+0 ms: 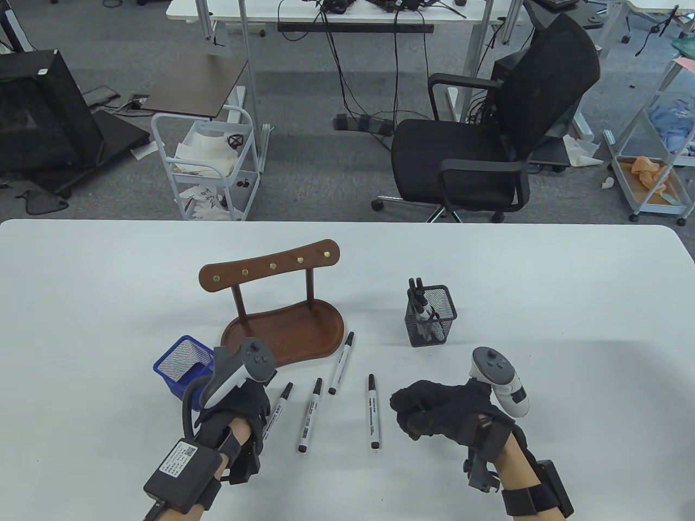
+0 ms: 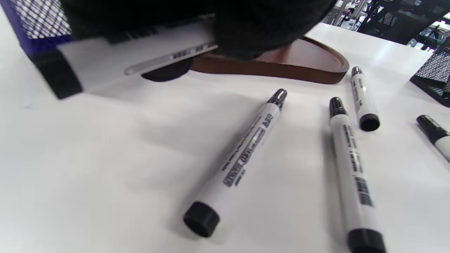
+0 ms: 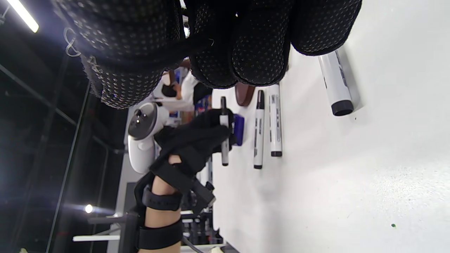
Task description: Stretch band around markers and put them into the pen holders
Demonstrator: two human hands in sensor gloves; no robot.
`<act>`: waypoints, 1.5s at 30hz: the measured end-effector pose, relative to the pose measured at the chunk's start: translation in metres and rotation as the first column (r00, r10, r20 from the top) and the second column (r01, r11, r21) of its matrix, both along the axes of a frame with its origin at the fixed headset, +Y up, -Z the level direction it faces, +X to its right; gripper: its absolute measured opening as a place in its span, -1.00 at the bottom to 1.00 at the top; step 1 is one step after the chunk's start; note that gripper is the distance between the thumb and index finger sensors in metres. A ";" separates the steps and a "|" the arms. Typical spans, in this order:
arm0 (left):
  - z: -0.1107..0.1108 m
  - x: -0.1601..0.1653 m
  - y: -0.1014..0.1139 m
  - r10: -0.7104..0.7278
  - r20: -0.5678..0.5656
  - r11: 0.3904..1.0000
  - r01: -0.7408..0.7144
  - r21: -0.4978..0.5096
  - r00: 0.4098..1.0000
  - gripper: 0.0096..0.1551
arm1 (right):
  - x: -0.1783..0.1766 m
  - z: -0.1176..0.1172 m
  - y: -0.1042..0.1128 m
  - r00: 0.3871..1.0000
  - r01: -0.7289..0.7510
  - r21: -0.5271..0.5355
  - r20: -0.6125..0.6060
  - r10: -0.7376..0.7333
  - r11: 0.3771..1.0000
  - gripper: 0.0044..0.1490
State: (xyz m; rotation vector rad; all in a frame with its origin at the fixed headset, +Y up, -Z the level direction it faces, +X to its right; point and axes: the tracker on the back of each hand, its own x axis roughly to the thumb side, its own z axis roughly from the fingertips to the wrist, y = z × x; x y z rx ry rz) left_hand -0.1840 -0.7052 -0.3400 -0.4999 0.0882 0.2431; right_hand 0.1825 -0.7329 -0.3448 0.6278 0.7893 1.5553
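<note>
I am holding my left hand (image 1: 239,404) low over the near-left part of the white table (image 1: 543,304), just in front of the blue mesh pen holder (image 1: 182,364), with its tracker (image 1: 241,374) riding on the back of the hand and tilting up toward the wooden rack (image 1: 282,325). My fingers are curling round one marker (image 1: 278,408); in the right wrist view it (image 3: 224,131) is lifting clear of the table, and in the table view its long axis is running from the near end at my palm up and slightly right to the far end.

My right hand (image 1: 440,410) is hovering on the near-right side, well apart from the left, knuckles turned leftward. Its fingers (image 3: 246,45) are bunching tightly together; I cannot tell whether anything is pinched inside them.

Three more markers are lying flat between my hands. The second marker (image 1: 310,415) is leaning a little right at its far end. The third marker (image 1: 341,362) is lying farther back with the same lean, its far tip just beside the rack's tray. The fourth marker (image 1: 374,411) is running almost straight away from me.

The black mesh pen holder (image 1: 431,316) is standing upright farther back on the right, with several markers (image 1: 421,304) upright inside it.
</note>
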 end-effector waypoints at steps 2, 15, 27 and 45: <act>0.001 0.002 0.004 0.002 0.006 1.000 -0.002 0.021 1.000 -0.40 | 0.000 0.000 0.000 1.000 0.001 0.001 -0.002 -0.001 1.000 -0.33; 0.005 0.014 0.013 0.127 0.029 0.992 -0.127 -0.009 0.991 -0.40 | 0.000 0.000 0.001 1.000 0.010 0.004 -0.007 -0.010 1.000 -0.34; 0.008 0.015 0.003 0.224 0.028 0.974 -0.223 -0.040 0.974 -0.38 | 0.000 0.001 0.001 1.000 0.013 0.003 -0.013 -0.013 1.000 -0.34; -0.002 0.012 -0.041 0.081 -0.022 0.992 -0.082 -0.094 0.997 -0.12 | 0.001 0.001 0.001 1.000 0.009 0.004 -0.019 -0.009 1.000 -0.35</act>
